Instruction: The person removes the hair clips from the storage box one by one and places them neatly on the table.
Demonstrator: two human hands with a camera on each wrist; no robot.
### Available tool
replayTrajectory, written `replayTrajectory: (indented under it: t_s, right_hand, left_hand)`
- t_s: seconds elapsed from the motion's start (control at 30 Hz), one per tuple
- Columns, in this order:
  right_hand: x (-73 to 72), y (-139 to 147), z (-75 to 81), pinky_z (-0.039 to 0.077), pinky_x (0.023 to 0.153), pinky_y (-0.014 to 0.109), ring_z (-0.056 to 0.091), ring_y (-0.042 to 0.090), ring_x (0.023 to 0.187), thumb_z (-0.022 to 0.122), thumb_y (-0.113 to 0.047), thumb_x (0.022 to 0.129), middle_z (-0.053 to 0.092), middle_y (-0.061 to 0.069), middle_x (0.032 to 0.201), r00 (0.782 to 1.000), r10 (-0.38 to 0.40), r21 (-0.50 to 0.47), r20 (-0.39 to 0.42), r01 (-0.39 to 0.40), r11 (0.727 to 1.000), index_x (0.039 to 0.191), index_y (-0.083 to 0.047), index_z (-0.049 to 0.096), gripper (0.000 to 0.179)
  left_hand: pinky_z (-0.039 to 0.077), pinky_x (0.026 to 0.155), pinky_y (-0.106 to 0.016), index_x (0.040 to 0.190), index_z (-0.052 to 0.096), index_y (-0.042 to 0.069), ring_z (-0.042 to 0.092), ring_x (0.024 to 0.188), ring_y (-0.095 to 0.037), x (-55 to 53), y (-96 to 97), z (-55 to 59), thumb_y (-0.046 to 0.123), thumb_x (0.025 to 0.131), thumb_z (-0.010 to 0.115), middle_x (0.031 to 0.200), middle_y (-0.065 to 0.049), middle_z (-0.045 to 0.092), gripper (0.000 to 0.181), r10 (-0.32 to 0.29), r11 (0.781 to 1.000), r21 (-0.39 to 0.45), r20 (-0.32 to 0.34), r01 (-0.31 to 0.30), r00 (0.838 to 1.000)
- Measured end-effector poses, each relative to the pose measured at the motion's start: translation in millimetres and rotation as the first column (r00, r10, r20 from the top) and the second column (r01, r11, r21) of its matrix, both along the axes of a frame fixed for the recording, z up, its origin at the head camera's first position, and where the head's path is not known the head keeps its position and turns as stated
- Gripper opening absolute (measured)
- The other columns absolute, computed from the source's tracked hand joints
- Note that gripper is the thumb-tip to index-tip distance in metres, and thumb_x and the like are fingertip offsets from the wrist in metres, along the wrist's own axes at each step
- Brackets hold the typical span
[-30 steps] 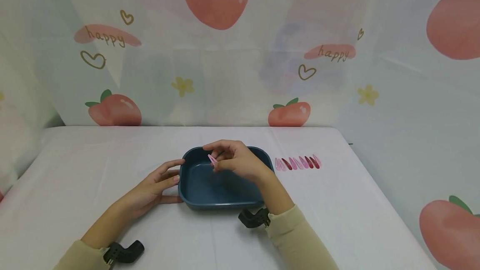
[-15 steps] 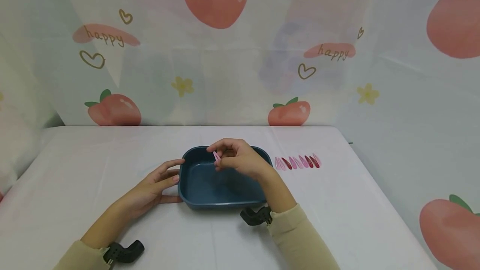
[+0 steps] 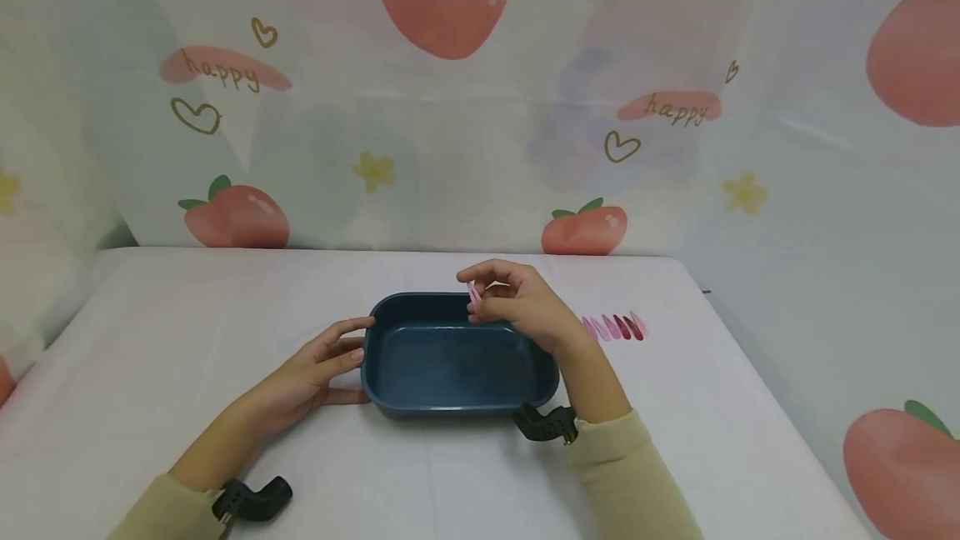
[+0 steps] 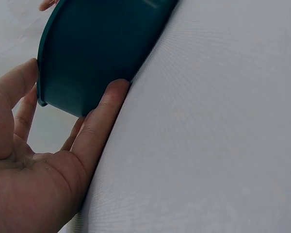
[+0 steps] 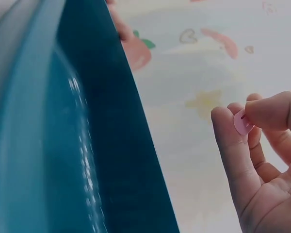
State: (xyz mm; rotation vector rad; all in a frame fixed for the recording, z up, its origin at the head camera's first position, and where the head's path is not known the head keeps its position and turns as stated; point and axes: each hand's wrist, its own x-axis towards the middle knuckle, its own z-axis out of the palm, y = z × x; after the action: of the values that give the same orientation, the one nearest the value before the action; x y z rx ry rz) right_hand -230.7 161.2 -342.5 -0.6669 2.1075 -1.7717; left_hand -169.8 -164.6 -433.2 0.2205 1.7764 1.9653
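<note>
My right hand [image 3: 521, 302] pinches a small pink hair clip [image 3: 473, 291] between thumb and forefinger, above the far right rim of a dark blue, rounded rectangular tray [image 3: 450, 369]. The right wrist view shows the rounded pink end of the hair clip [image 5: 242, 123] between the fingertips. At the tray's left end, my left hand [image 3: 311, 373] touches the wall and rim with extended fingers. In the left wrist view one finger [image 4: 106, 109] lies low along the outer wall of the tray [image 4: 87, 58], close to the tabletop.
Right of the tray, a row of several pink and dark red hair clips [image 3: 617, 327] lies on the white-covered table [image 3: 360, 482]; my right hand and wrist hide its left end. A peach-patterned cloth [image 3: 450, 148] hangs behind the table.
My right hand has moved right and away from me, from over the tray's middle to its far right rim, still pinching the hair clip. The left hand stays put; the head view shifts slightly.
</note>
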Motion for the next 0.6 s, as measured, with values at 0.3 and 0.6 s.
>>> replayTrajectory:
  t_s: [0.3,0.6]
  right_hand:
    - [-3.0,44.1,-1.0,0.061,0.084,0.038,0.069,0.021,0.086,0.067,0.0,0.091,0.049,0.015,0.097,0.996,-0.087,0.028,-0.035,0.088,0.996,0.129,-0.001,0.061,0.038]
    - [-11.7,67.9,-6.2,0.061,0.084,0.037,0.067,0.016,0.081,0.063,0.004,0.091,0.048,0.014,0.1,0.99,-0.128,-0.003,-0.051,0.128,0.992,0.133,0.001,0.057,0.043]
  left_hand:
    - [0.055,0.092,-0.055,0.155,0.032,0.024,0.043,0.134,-0.037,-0.5,-0.1,-2.2,0.023,0.104,0.055,0.157,-0.019,0.026,0.056,0.003,1.0,-0.012,0.001,-0.003,1.0]
    - [0.054,0.093,-0.055,0.154,0.032,0.024,0.042,0.134,-0.037,-0.1,-0.2,-1.0,0.022,0.104,0.054,0.156,-0.019,0.025,0.055,0.004,1.0,-0.006,-0.003,-0.004,1.0]
